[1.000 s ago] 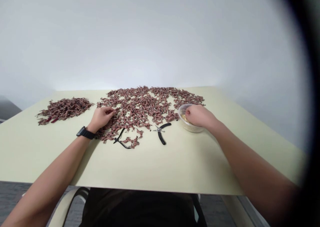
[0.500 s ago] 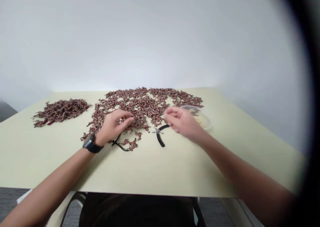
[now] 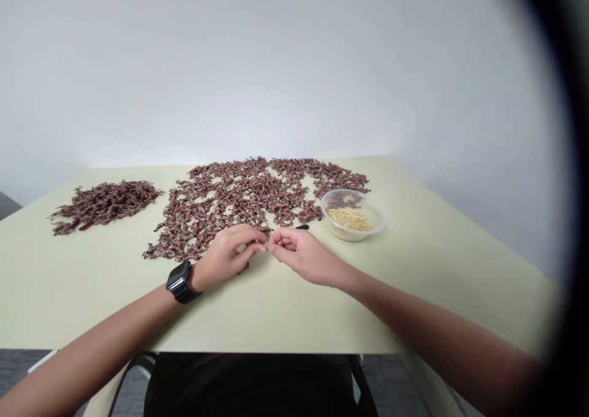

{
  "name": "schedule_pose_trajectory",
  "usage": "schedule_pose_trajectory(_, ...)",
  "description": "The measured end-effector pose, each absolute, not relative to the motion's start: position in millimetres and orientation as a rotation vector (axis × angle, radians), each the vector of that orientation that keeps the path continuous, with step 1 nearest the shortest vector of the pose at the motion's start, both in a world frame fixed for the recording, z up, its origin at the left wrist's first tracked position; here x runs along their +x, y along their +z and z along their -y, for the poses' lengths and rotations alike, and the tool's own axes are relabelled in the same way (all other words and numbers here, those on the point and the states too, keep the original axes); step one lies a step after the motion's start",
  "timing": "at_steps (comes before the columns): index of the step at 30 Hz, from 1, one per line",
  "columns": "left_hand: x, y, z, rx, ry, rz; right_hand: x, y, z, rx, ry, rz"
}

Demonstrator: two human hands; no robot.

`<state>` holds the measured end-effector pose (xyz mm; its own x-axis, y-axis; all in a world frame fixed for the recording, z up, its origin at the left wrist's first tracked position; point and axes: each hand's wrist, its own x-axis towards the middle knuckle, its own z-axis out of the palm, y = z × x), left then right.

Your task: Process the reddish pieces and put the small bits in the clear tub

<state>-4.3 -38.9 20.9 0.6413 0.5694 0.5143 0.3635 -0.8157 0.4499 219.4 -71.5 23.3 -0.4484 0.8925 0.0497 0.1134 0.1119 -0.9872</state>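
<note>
Over the table's middle, my left hand (image 3: 232, 251) and my right hand (image 3: 299, 254) meet, thumb and fingertips of each pressed together. Whatever sits between the fingertips is too small to make out. Just beyond them spreads a wide layer of small reddish-brown pieces (image 3: 234, 199), their kind unclear. A black plier handle (image 3: 302, 227) shows behind my right hand, the rest of the pliers hidden. To the right of that hand stands a clear plastic bowl (image 3: 331, 224) holding tiny gold-coloured bits (image 3: 350, 219).
A separate heap of similar dark reddish-brown pieces (image 3: 108, 202) lies on the left of the pale yellow table (image 3: 276, 325). A white wall (image 3: 257, 67) rises behind the table. A black watch (image 3: 181, 282) is on my left wrist.
My right hand has moved left and down from beside the bowl to meet my left hand. My left hand has shifted slightly right and down. The pliers are now mostly covered.
</note>
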Motion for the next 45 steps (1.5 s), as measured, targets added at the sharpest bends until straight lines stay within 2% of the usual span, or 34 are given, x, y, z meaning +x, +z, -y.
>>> schedule_pose_trajectory(4,-3.6,20.5,40.5,2.576,0.967,-0.756,220.1,22.1,70.8,-1.034,1.436,1.662)
schedule_pose_trajectory(13,-4.5,15.0,41.6,2.647,1.076,-0.710,221.3,20.4,69.7,-1.001,1.766,1.432)
schedule_pose_trajectory(24,2.1,10.9,46.6,2.615,1.185,-0.625,219.5,17.0,69.8,-0.936,1.895,1.407)
schedule_pose_trajectory(38,-4.9,6.9,37.3,2.963,1.017,-0.665,218.7,19.1,68.5,-1.110,1.485,1.633)
schedule_pose_trajectory(45,-10.8,8.5,15.9,2.923,0.869,-1.271,222.0,10.6,63.9,-1.108,1.117,1.815)
